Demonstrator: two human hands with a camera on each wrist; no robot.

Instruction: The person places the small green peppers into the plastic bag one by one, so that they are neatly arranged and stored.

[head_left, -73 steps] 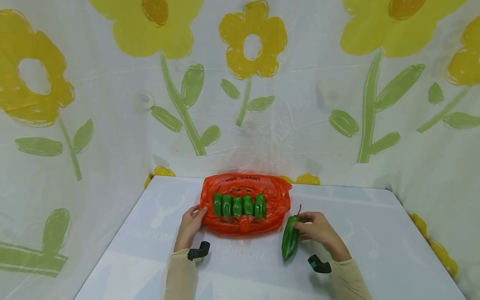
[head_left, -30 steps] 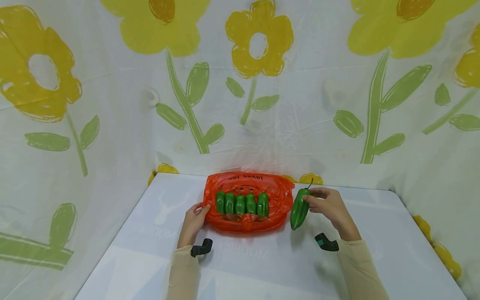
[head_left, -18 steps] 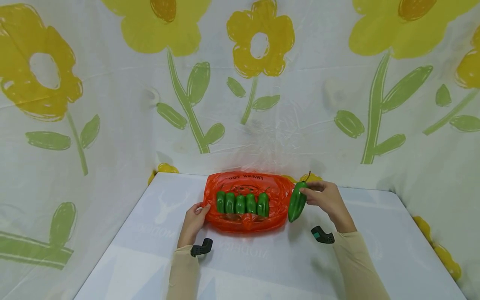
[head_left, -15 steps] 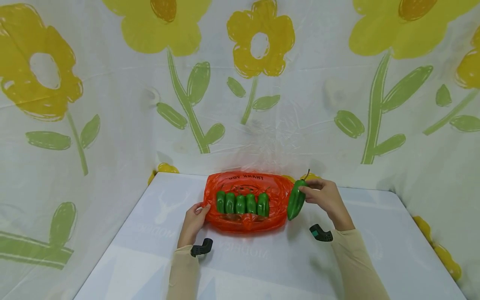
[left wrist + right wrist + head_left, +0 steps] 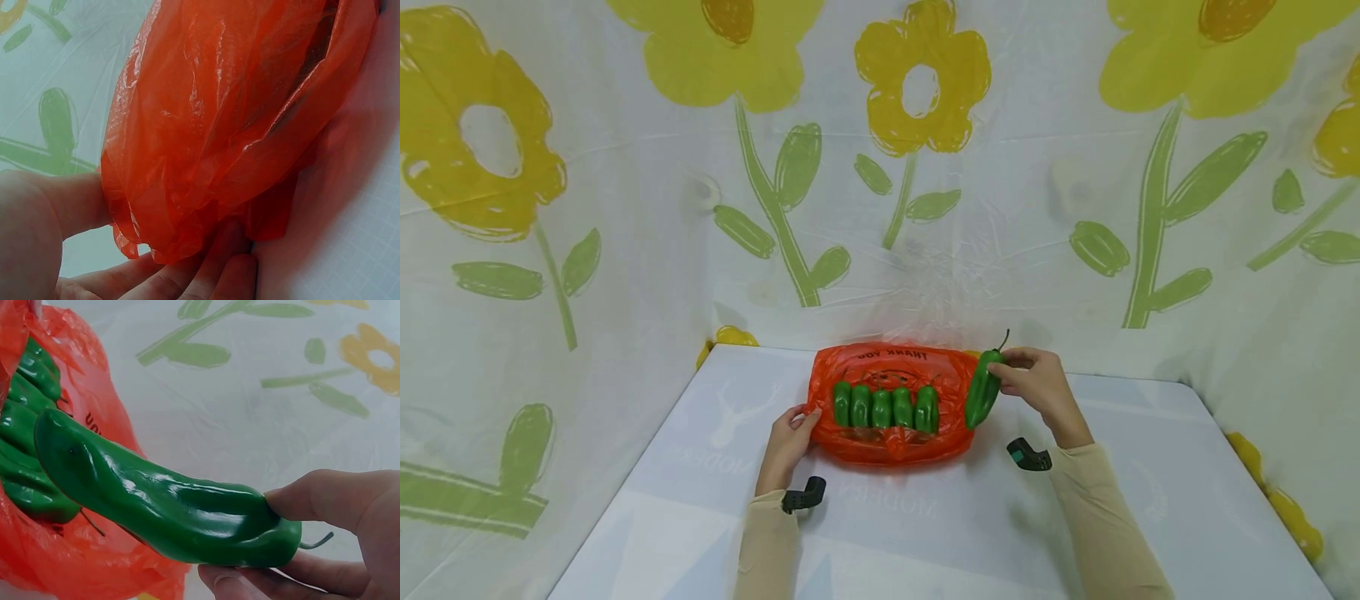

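Note:
Between thumb and fingers, my right hand [image 5: 1036,385] pinches a glossy green pepper [image 5: 983,392] near its stem end. The pepper is held tilted at the right edge of a red plastic bag [image 5: 891,452], its tip pointing down toward the bag. Several more green peppers [image 5: 881,408] stand in a row inside the opened bag, stems to the back. At the bag's left edge, my left hand [image 5: 787,440] grips the thin plastic; in the left wrist view the thumb and fingers [image 5: 165,281] are around the crumpled red film [image 5: 187,125].
The bag rests near the back of a white table [image 5: 880,542] with faint printed patterns. Behind and at both sides hangs a pale curtain [image 5: 1000,233] with yellow flowers. A black wrist camera [image 5: 1028,456] sits on each wrist.
My right hand has lifted the pepper from the table beside the bag and carried it up, back and lately leftward to the bag's right edge. The left hand keeps its grip.

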